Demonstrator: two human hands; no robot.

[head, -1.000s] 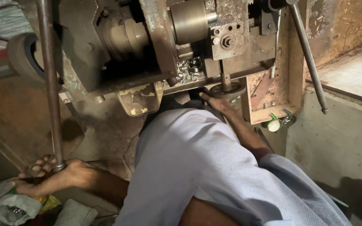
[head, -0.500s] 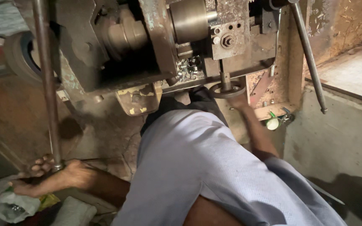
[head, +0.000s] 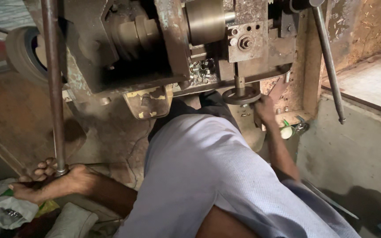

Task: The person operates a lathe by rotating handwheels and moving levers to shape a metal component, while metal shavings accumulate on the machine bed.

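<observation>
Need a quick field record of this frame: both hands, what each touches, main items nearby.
left hand: grips the lower end of a long metal lever
right hand: on the rim of a small handwheel under the machine
machine: worn, rusty metal body, cylindrical spindle part up top
second lever: hangs free at right, untouched
lower left: crumpled plastic bag

Machine [head: 168, 48] cut off at top edge, upper body unseen. Long lever rod [head: 53, 83] runs out the top; its lower end hidden inside left hand [head: 45, 178]. Right hand [head: 264, 110] by handwheel [head: 242, 95] below machine, grip unclear, palm hidden. Clothed knee [head: 208, 172] covers machine base. Bag [head: 3, 211] cut off left.
</observation>
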